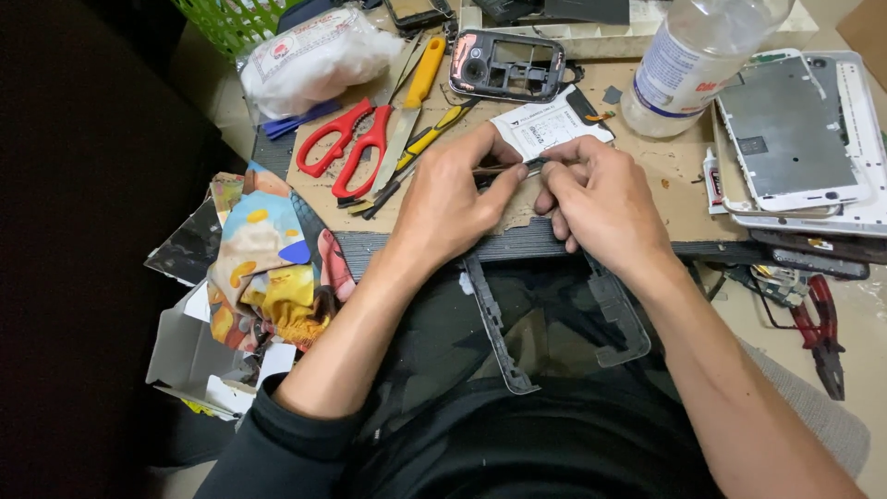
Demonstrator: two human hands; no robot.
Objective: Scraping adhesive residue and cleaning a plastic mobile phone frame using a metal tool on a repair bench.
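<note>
A dark grey plastic frame (504,323) lies nearest the viewer, overhanging the near edge of the bench (684,203) and resting across the person's lap; it is thin, rectangular and open in the middle, with its far end hidden under both hands.

The left hand (453,199) and right hand (601,199) meet above the near edge of the bench. Fingers of both are pinched narrow on a slim metal tool (504,170), possibly tweezers, held level between them. Its tip cannot be made out.

Just beyond the hands lies a white rectangular part with a black strip (547,125). Further back sits a black phone housing (506,65). Towards the left edge lie red-handled scissors (346,148) and a yellow-handled knife (413,106), near each other. At the far right stands a clear plastic bottle (698,60), beside a white tablet shell (795,139). Red pliers (818,328) lie off the right end. Crumpled coloured wrappers (263,268) sit off the left corner.
</note>
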